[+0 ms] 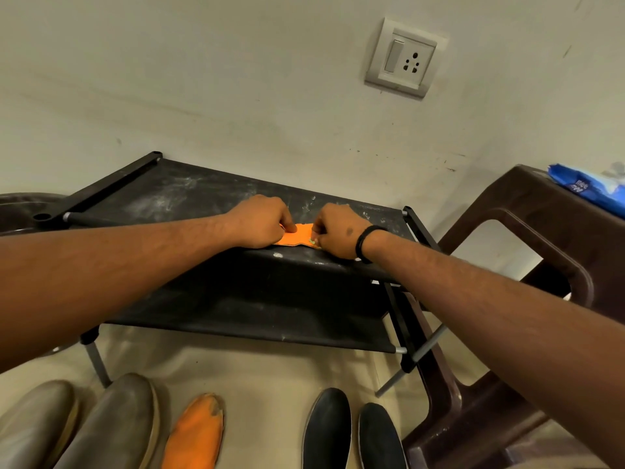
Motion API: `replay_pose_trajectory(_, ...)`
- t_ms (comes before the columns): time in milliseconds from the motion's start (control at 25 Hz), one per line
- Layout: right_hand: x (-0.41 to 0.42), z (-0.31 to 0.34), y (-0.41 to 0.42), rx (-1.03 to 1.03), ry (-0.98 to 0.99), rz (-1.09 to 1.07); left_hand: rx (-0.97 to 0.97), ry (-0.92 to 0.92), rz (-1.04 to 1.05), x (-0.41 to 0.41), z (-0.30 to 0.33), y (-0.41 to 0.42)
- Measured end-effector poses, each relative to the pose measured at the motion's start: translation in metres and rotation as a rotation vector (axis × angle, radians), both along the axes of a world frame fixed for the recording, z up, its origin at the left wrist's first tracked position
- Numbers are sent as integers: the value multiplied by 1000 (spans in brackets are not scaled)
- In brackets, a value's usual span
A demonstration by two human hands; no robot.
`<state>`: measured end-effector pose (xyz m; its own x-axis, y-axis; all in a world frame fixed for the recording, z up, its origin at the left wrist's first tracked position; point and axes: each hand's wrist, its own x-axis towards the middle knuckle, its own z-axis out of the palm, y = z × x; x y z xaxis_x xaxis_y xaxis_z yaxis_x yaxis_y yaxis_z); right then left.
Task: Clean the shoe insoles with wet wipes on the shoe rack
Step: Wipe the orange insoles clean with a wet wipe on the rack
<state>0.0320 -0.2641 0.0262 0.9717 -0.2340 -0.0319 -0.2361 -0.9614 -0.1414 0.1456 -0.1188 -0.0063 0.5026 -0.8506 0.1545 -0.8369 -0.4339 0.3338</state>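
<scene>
An orange insole (297,237) lies on the front edge of the dusty black top shelf of the shoe rack (189,198). My left hand (259,221) pinches its left end and my right hand (334,229) pinches its right end, so only the middle strip shows. A second orange insole (196,434) lies on the floor in front of the rack. A blue pack of wet wipes (590,189) rests on the brown plastic chair at the right edge. No loose wipe is visible in either hand.
A brown plastic chair (548,238) stands tight against the rack's right side. On the floor in front are a pair of grey-brown shoes (101,431) and a pair of black shoes (351,434). A wall socket (404,59) sits above the rack.
</scene>
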Motion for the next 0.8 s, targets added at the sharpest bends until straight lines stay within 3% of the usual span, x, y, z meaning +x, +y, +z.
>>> replay_pose_trajectory(240, 3, -4, 26, 151, -58, 120, 3, 16, -28, -4, 4, 6)
replay_pose_trajectory(480, 2, -5, 6, 49, -37, -7, 7, -3, -16, 0, 0, 2)
replay_pose_trajectory(680, 1, -4, 23, 211, -41, 96, -1, -8, -27, -2, 2, 5)
replay_pose_trajectory(800, 4, 0, 10, 140, -25, 40, -1, -16, -11, 0, 0, 1)
